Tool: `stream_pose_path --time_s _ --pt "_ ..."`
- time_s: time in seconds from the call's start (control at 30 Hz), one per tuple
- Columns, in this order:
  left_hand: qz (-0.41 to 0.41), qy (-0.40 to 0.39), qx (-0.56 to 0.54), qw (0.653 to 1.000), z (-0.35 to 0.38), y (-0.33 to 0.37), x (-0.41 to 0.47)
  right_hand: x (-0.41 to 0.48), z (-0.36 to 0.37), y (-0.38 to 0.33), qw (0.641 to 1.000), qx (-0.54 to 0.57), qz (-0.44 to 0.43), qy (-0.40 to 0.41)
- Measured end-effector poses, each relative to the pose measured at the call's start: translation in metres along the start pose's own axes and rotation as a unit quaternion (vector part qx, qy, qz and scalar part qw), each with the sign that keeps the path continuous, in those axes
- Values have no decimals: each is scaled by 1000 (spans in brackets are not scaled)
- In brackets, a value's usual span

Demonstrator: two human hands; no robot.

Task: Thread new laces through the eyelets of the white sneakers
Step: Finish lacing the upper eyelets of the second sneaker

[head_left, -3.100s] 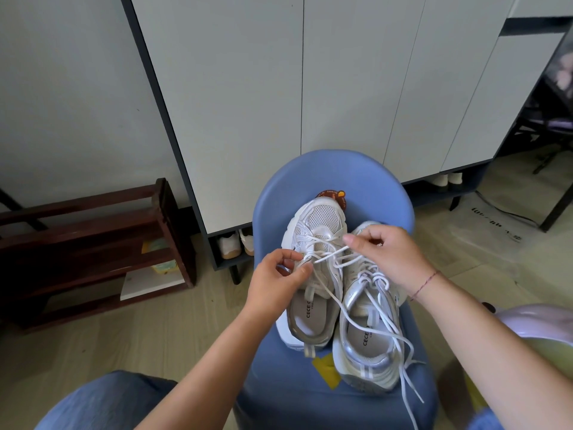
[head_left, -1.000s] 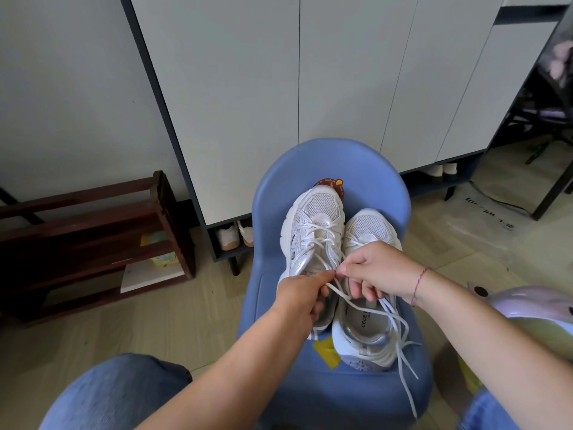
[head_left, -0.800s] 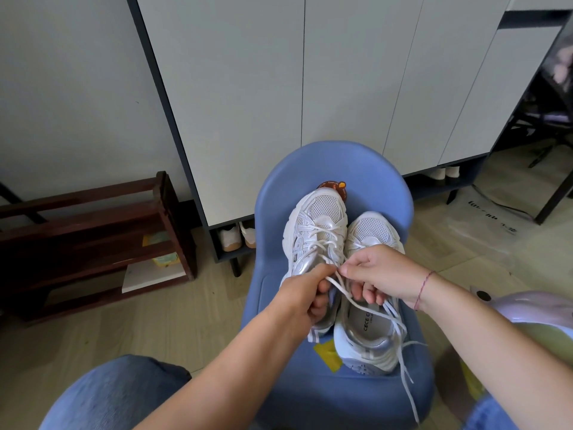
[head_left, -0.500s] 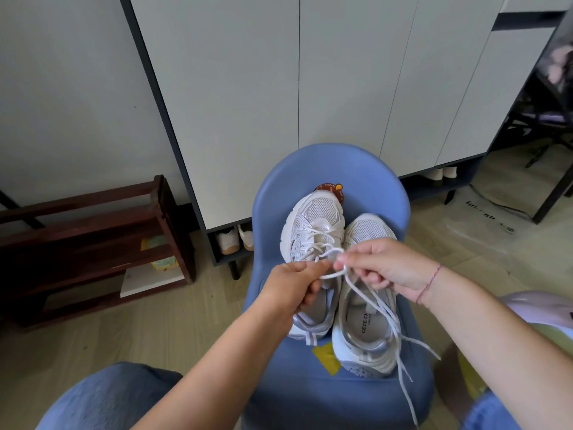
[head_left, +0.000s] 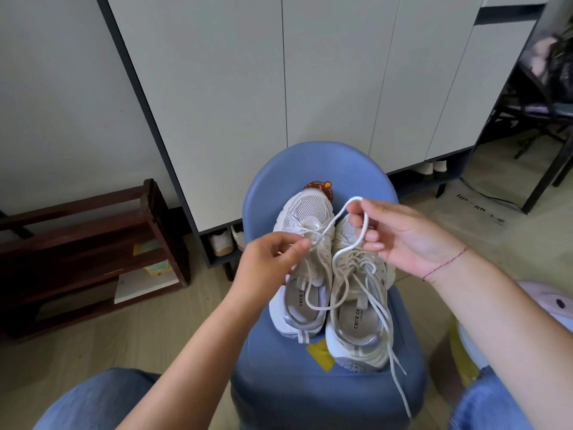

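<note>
Sneakers: two white sneakers side by side on the seat of a blue chair (head_left: 313,162), toes toward the backrest; left sneaker (head_left: 305,259) touching the right sneaker (head_left: 359,305)
Lace: white lace (head_left: 339,217) rises from the left sneaker's eyelet area, loops up over the right hand's fingers, drops back down to the right sneaker's laces; a slack bight lies across both shoe openings
Loose ends: right sneaker's lace ends (head_left: 395,364) trail off over the chair's front edge
Left hand: left hand (head_left: 269,262) pinching the lace at the left sneaker's tongue, thumb and forefinger closed on it
Right hand: right hand (head_left: 403,240) raised over the right sneaker's toe, fingers curled, grasping the lace loop; red string (head_left: 446,263) round the wrist
Chair extras: yellow sticker (head_left: 319,352) on the seat by the heels; brown tag (head_left: 321,186) behind the left toe
Person: seated, blue jeans (head_left: 93,401) at the bottom corners
Surroundings: white cabinet (head_left: 279,88) behind the chair, shoes in its open base; dark wooden rack (head_left: 93,252) to the left; wood floor (head_left: 124,336)
</note>
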State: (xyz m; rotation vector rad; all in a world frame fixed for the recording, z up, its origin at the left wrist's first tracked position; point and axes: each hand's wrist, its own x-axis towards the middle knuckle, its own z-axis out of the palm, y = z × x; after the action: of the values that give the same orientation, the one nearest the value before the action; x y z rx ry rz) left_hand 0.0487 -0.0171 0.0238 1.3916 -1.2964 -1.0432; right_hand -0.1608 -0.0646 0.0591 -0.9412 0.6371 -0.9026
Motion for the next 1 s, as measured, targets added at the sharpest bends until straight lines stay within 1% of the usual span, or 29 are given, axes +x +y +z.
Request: stream_pose_path --time_s 0.03,0.1,0.13,0.2,0.27,0.37,0.43,0.47,0.5,0.53,0.57,0.6,0.63,0.67,0.7,0.73,0.77,0.8,0.83,0.87,0.9,0.93,1.0 --pt "4 -41 -35 999 7 4 -3 0 5 3 1000 4 -5 5" --pt "20 -130 -68 989 26 6 -13 -1 13 7 1000 13 -16 16" --pt "24 -155 -77 985 35 4 -18 0 15 7 999 18 -20 24" --pt "14 -151 -82 985 50 0 -25 2 12 6 997 43 -26 61" --pt "-1 -134 -74 988 57 -4 -28 6 1 3 988 78 -25 129" --pt "-2 -134 -32 990 52 -5 -27 10 -22 2 956 154 3 250" --pt "-19 -126 -10 992 46 -4 -23 10 -34 5 937 178 27 298" --pt "-26 -114 -7 993 42 -5 -20 10 -36 7 936 171 34 306" --pt "-27 -101 -1 995 37 -6 -16 12 -37 9 939 146 36 309" --pt "-21 -86 11 996 32 -7 -12 14 -36 12 943 94 27 319" --pt "-11 -72 27 997 28 -7 -9 16 -34 14 942 -5 3 336" --pt "3 -59 47 997 24 -8 -6 16 -32 16 921 -147 -30 359" --pt "21 -51 69 996 20 -9 -4 17 -29 16 882 -292 -77 361" --pt "39 -46 92 994 18 -9 -2 15 -22 14 846 -403 -127 324" --pt "50 -47 112 991 18 -9 -2 13 -14 13 835 -463 -154 252" --pt "56 -52 130 989 19 -9 -3 11 -6 14 836 -500 -156 165" --pt "59 -59 147 986 21 -9 -4 10 1 17 828 -535 -142 89" --pt "63 -64 165 982 23 -10 -4 9 6 22 815 -566 -119 37" --pt "67 -66 185 978 25 -11 -3 8 9 27 801 -590 -102 6" --pt "72 -65 205 974 26 -12 -3 8 10 32 796 -598 -92 -12" --pt "75 -63 221 970 26 -12 -2 8 10 34 803 -590 -83 -18" --pt "75 -59 229 969 26 -12 -2 9 10 34 820 -568 -72 -19" --pt "66 -44 225 971 25 -11 -1 10 7 30 843 -534 -65 -3"
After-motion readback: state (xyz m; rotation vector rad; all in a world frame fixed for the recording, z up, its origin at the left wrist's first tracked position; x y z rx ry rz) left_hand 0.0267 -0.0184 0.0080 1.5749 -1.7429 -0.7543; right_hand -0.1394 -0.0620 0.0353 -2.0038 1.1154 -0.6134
